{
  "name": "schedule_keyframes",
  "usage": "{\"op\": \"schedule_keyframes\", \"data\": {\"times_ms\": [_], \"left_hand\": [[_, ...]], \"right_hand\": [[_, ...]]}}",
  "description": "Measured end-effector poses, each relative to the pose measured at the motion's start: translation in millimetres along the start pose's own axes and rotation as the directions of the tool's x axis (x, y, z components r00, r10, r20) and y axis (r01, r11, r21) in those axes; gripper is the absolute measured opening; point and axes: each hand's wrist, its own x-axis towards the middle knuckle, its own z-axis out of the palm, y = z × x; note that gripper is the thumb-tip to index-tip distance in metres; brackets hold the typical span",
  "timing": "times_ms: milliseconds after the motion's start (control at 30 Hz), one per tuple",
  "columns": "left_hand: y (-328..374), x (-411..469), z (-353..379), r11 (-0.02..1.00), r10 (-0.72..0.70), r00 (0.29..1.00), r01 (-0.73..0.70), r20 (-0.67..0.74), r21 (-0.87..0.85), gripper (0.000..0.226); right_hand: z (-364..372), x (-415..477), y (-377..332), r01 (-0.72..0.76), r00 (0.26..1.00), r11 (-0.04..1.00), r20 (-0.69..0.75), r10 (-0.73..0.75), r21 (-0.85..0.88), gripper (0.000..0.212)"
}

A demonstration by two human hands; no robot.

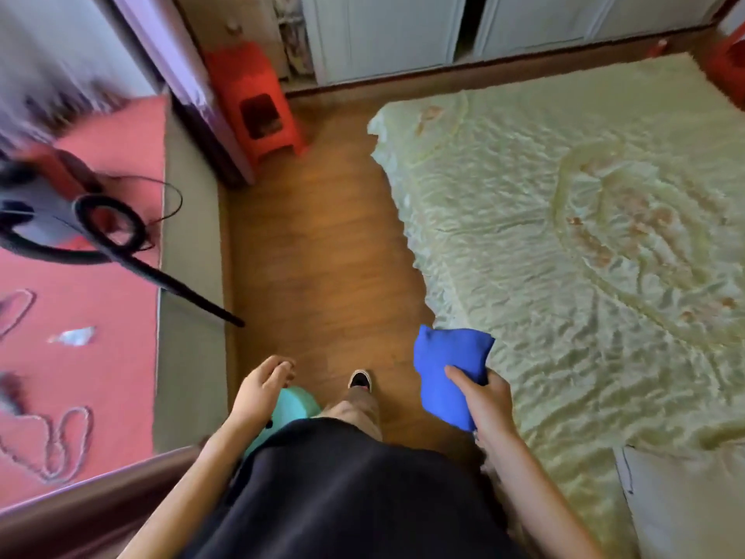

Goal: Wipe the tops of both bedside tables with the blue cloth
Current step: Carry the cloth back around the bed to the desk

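My right hand (485, 401) grips the folded blue cloth (445, 369) at waist height, close to the edge of the bed. My left hand (262, 387) hangs free at my side, fingers loosely curled and apart, holding nothing. No bedside table top is visible in this view. I stand on the wooden floor between the bed and a raised ledge, with one shoe (359, 380) showing in front of me.
A bed with a pale green quilted cover (584, 236) fills the right side. A red-covered ledge (80, 357) on the left holds a black hose (121, 244) and loose cords. A red plastic stool (258, 102) stands ahead by white cupboard doors (383, 34). A strip of wooden floor (314, 236) runs forward.
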Motion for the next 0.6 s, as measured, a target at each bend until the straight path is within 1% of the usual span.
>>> {"op": "schedule_keyframes", "data": {"times_ms": [100,167,433,533,600], "left_hand": [[3.3,28.4,-16.2,0.997,-0.065,0.996,0.062,-0.055,-0.05,0.022],[16.6,54.5,-26.5,0.996,-0.072,0.995,0.069,-0.065,-0.059,0.023],[105.2,180.5,-67.3,0.996,0.039,0.999,-0.041,-0.031,-0.077,0.023],[130.0,226.5,-74.8,0.994,0.04,0.998,-0.045,-0.047,-0.102,0.025],[145.9,263.4,-76.2,0.993,0.013,0.998,-0.019,-0.053,-0.116,0.026]], "right_hand": [[37.7,37.3,-32.0,0.012,0.998,0.999,0.059,-0.009,-0.053,0.015],[57.6,59.8,-56.0,0.014,0.998,0.998,0.069,-0.009,-0.068,0.015],[98.7,149.4,-155.9,0.047,0.999,0.995,0.024,-0.045,-0.087,0.016],[114.4,191.5,-188.7,0.039,0.999,0.996,0.011,-0.039,-0.08,0.016],[130.4,231.8,-212.9,0.03,1.0,0.996,0.001,-0.03,-0.08,0.016]]}}
